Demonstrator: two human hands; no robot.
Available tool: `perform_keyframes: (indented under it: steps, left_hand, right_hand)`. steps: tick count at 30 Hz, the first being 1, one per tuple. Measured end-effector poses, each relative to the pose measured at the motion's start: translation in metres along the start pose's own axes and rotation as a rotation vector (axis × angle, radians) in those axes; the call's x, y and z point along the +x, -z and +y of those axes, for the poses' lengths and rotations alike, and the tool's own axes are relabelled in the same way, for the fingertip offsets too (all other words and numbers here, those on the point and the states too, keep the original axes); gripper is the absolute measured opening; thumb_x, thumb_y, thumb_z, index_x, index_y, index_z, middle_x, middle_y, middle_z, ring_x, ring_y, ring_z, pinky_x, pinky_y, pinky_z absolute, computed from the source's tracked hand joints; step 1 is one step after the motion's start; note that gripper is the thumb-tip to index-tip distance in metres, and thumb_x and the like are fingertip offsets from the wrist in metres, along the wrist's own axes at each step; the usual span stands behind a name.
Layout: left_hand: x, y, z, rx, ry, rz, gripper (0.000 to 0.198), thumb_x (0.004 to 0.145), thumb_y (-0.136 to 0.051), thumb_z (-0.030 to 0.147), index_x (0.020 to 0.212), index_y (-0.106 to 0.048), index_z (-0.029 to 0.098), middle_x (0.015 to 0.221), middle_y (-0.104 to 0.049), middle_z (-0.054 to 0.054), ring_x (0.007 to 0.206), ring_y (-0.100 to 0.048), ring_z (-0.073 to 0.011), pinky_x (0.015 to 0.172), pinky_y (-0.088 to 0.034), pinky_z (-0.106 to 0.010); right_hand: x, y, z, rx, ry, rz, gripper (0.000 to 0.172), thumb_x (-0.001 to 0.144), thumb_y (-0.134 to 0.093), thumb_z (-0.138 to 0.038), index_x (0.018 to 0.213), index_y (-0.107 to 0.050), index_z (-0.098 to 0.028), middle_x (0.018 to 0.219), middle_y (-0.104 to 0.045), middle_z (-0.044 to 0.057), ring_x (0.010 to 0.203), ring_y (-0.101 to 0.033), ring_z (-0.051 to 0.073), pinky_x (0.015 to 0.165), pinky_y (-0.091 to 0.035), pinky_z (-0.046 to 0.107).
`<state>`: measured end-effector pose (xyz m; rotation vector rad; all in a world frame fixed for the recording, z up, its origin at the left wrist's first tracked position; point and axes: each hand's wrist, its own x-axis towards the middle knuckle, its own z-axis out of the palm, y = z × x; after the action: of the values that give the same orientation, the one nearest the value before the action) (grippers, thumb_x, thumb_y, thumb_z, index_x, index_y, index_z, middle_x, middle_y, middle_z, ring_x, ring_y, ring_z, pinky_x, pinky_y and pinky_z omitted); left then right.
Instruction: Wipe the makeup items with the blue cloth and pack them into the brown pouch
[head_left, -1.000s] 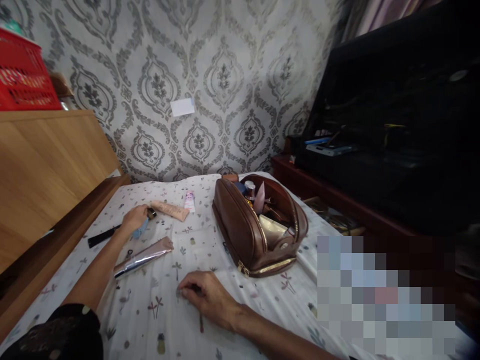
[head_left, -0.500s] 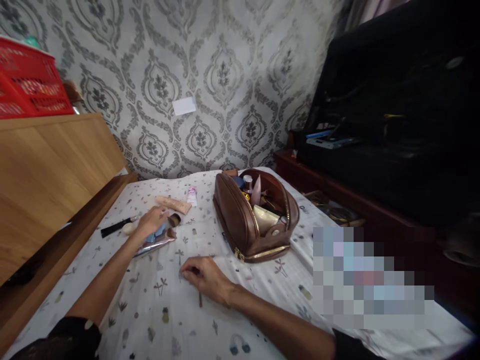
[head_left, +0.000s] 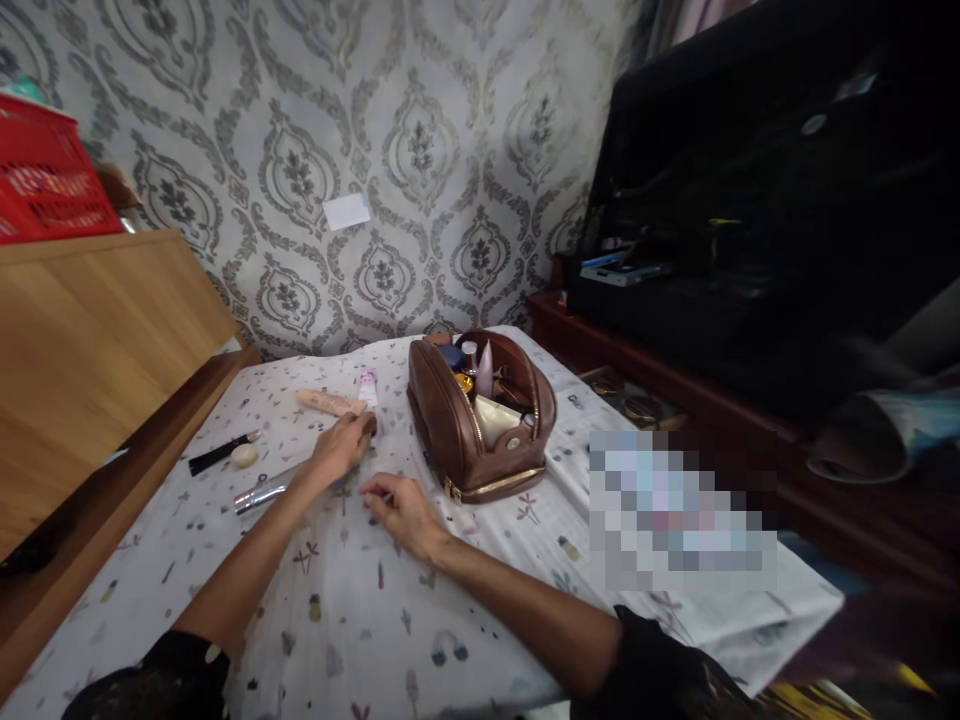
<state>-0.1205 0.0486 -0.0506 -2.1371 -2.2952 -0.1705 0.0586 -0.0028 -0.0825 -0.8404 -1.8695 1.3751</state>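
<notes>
My left hand (head_left: 341, 452) is closed round a makeup brush (head_left: 370, 425), whose brown bristles stick out past the fingers. A bit of blue shows under that hand, too covered to name. Behind its wrist lies a shiny silver tube-like item (head_left: 261, 493), partly hidden by the forearm. My right hand (head_left: 405, 515) is just in front of the brown cosmetic bag (head_left: 442, 430), its fingers loosely bent and apart, holding nothing visible. The bag stands unzipped, with a pale tube (head_left: 496, 420), a pink pointed tube (head_left: 485, 370) and other cosmetics inside.
Beyond the left hand lie a beige tube (head_left: 330, 403) and a small pink-and-white tube (head_left: 367, 385). A black slim item (head_left: 221, 453) and a cream oval piece (head_left: 244, 456) sit at left. A wooden panel (head_left: 112, 320) borders the left, a dark screen (head_left: 720, 260) the right.
My left hand has moved right, toward the bag, with the brush; the silver item now lies left of it. My right hand's fingers have loosened. The camera view has shifted a little.
</notes>
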Motion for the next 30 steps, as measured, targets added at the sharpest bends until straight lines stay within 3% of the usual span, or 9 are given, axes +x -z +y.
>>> perform_keyframes:
  steps: [3,6,12,18,20,23,26,30]
  left_hand:
    - [0.004,-0.006,0.011,0.010,0.057,0.025,0.054,0.095,-0.047,0.035,0.147,-0.039,0.021,0.132,-0.059,-0.015,0.113,-0.063,-0.0283,0.087,-0.049,-0.035]
    - [0.007,-0.008,0.017,0.014,0.095,0.057,0.049,0.096,-0.047,0.036,0.141,-0.044,0.017,0.131,-0.059,-0.018,0.112,-0.063,-0.0299,0.086,-0.049,-0.037]
    - [-0.016,0.000,0.023,-0.001,0.017,0.120,0.040,0.095,-0.049,0.030,0.134,-0.050,0.023,0.133,-0.057,-0.012,0.111,-0.062,-0.0257,0.086,-0.049,-0.034]
    - [-0.039,0.001,0.020,-0.181,-0.072,0.188,0.029,0.097,-0.043,0.027,0.120,-0.060,0.027,0.117,-0.067,-0.006,0.106,-0.064,-0.0226,0.092,-0.049,-0.034]
    - [-0.038,-0.002,0.017,-0.232,-0.044,0.192,0.035,0.098,-0.042,0.029,0.130,-0.055,0.026,0.112,-0.070,-0.005,0.104,-0.065,-0.0220,0.093,-0.049,-0.034]
    - [-0.031,-0.008,0.015,-0.230,0.037,0.206,0.042,0.099,-0.042,0.032,0.139,-0.048,0.021,0.121,-0.069,-0.009,0.113,-0.064,-0.0236,0.098,-0.047,-0.035]
    - [-0.021,-0.011,0.016,-0.208,0.091,0.216,0.045,0.100,-0.041,0.038,0.140,-0.048,0.019,0.132,-0.062,-0.015,0.120,-0.060,-0.0264,0.099,-0.045,-0.036]
    - [-0.010,-0.012,0.022,-0.166,0.142,0.187,0.045,0.096,-0.051,0.048,0.132,-0.055,0.021,0.127,-0.064,-0.015,0.118,-0.061,-0.0280,0.093,-0.046,-0.034]
  right_hand:
    - [0.001,0.004,0.001,-0.041,0.008,0.044,0.021,0.085,-0.054,-0.015,0.098,-0.071,-0.018,0.080,-0.066,0.000,0.070,-0.057,0.013,0.070,-0.047,0.023]
    - [0.002,0.007,0.003,-0.072,0.025,0.080,0.029,0.084,-0.054,-0.013,0.110,-0.067,-0.019,0.087,-0.066,0.001,0.078,-0.060,0.014,0.077,-0.050,0.026]
    - [0.011,0.006,0.013,-0.128,0.027,0.192,0.046,0.087,-0.052,-0.015,0.133,-0.052,-0.016,0.118,-0.060,0.013,0.083,-0.060,0.017,0.082,-0.054,0.035]
    - [0.012,0.006,0.016,-0.158,0.066,0.215,0.052,0.088,-0.048,-0.015,0.140,-0.046,-0.017,0.124,-0.056,0.013,0.087,-0.059,0.019,0.095,-0.051,0.040]
    - [0.011,0.006,0.015,-0.170,0.061,0.205,0.052,0.088,-0.048,-0.014,0.140,-0.047,-0.017,0.124,-0.055,0.013,0.087,-0.059,0.019,0.095,-0.051,0.039]
    - [0.013,0.007,0.015,-0.172,0.044,0.217,0.053,0.086,-0.049,-0.011,0.138,-0.048,-0.019,0.119,-0.055,0.011,0.085,-0.059,0.018,0.090,-0.052,0.037]
    - [0.016,0.009,0.017,-0.178,0.032,0.220,0.054,0.084,-0.051,-0.010,0.137,-0.049,-0.018,0.114,-0.055,0.010,0.081,-0.059,0.017,0.088,-0.053,0.036]
    - [0.018,0.010,0.020,-0.190,0.028,0.211,0.053,0.083,-0.052,-0.011,0.136,-0.049,-0.013,0.114,-0.055,0.011,0.082,-0.059,0.017,0.092,-0.051,0.039]
